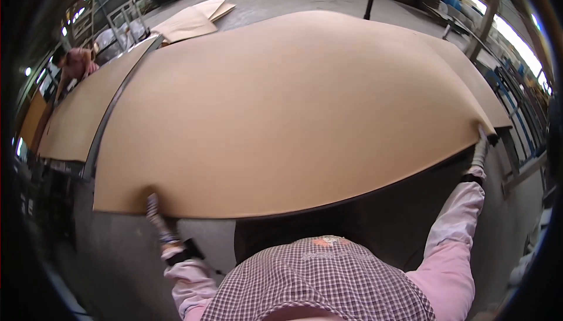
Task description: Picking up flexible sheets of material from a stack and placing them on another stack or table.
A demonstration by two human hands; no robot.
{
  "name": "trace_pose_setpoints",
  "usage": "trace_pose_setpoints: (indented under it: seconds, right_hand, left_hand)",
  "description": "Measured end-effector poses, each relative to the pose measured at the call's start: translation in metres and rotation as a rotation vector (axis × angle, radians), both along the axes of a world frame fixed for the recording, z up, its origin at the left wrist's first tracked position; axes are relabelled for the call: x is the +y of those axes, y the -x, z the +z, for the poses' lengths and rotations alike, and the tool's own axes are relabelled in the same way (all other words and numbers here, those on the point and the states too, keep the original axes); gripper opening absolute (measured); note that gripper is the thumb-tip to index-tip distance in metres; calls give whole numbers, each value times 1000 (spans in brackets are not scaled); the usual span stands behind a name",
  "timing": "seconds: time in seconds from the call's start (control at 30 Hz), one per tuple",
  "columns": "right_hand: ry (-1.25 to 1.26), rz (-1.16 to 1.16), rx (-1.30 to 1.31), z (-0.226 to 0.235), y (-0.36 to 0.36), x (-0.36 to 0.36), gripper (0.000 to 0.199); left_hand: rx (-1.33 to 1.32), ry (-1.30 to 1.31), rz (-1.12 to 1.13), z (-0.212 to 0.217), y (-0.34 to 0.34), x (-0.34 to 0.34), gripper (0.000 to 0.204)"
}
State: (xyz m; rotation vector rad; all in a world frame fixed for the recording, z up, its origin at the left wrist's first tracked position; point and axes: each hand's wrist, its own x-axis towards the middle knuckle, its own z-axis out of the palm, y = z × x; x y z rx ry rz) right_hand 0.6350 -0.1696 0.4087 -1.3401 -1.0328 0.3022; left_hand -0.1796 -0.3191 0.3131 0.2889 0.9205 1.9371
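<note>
I have the large tan sheet [281,116] across the middle of the scene, its long axis running left to right, its surface looking bowed in my wide view. My left hand [155,212] is closed on the near edge, just beside the near left corner, thumb on top and fingers hidden underneath. My right hand [481,142] grips the right end of that edge likewise. A second sheet [469,75] shows beyond the far right side. To the left, a person [76,64] leans over another panel [88,110]; farther off lie loose tan pieces [187,21]
</note>
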Motion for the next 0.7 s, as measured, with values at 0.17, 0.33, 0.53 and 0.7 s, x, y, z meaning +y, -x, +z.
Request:
trace_pose_setpoints:
  seconds: [0.17,0.33,0.53,0.7]
  right_hand:
    - [86,138,593,-38,53,9,55]
    - [264,134,667,-58,192,32,48]
    - [347,24,746,-74,103,62,39]
    - [263,-228,676,-114,35,97,40]
  left_hand:
    - [22,-166,-126,7,-109,80,21]
    - [322,138,-323,-6,-208,120,27]
    - [-202,147,-95,-23,-136,148,42]
    - [113,216,198,-38,-142,194,47]
